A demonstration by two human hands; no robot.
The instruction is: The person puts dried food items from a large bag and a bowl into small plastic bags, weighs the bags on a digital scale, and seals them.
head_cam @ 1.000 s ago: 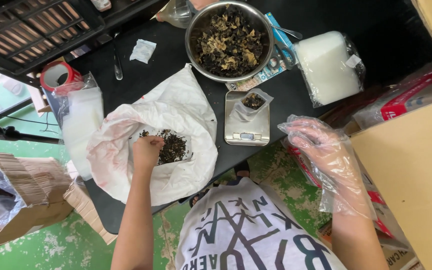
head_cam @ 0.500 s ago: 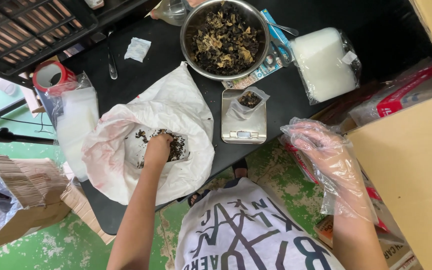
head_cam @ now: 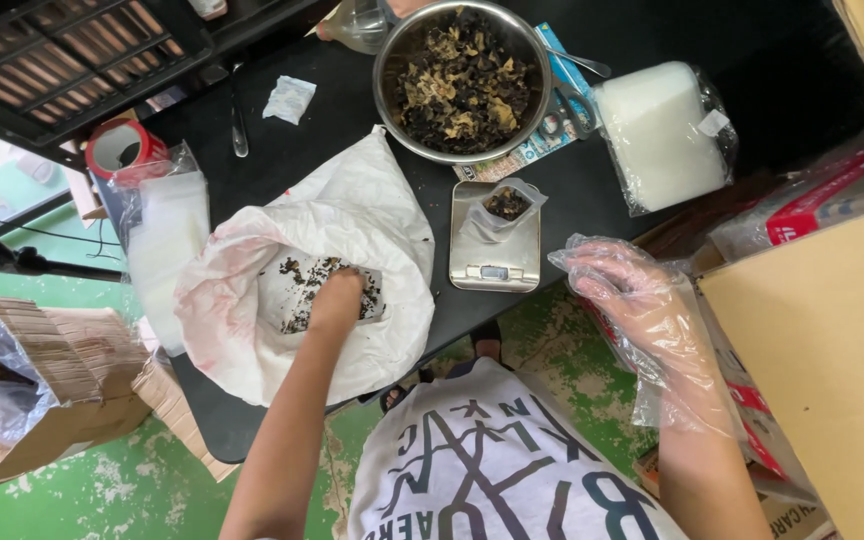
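Note:
My left hand (head_cam: 337, 300) reaches into an open white plastic bag (head_cam: 352, 210) on the black table, its fingers curled down into a heap of dried black fungus (head_cam: 302, 278). My right hand (head_cam: 632, 300), in a loose clear plastic glove, hovers off the table's front edge with fingers spread and nothing in it. Just left of it sits a small silver scale (head_cam: 497, 270) with a clear pouch (head_cam: 502, 205) standing on it, some fungus inside. Behind the scale a steel bowl (head_cam: 389, 100) is heaped with more dried fungus (head_cam: 462, 85).
A stack of clear bags (head_cam: 657, 130) lies right of the bowl, with scissors (head_cam: 572, 105) between them. A red tape roll (head_cam: 117, 150) and white bags (head_cam: 167, 240) lie at the left. Cardboard boxes stand at the left (head_cam: 42, 400) and right (head_cam: 812, 350).
My left hand has pushed further into the fungus in the white bag. My gloved right hand has stayed hovering by the scale.

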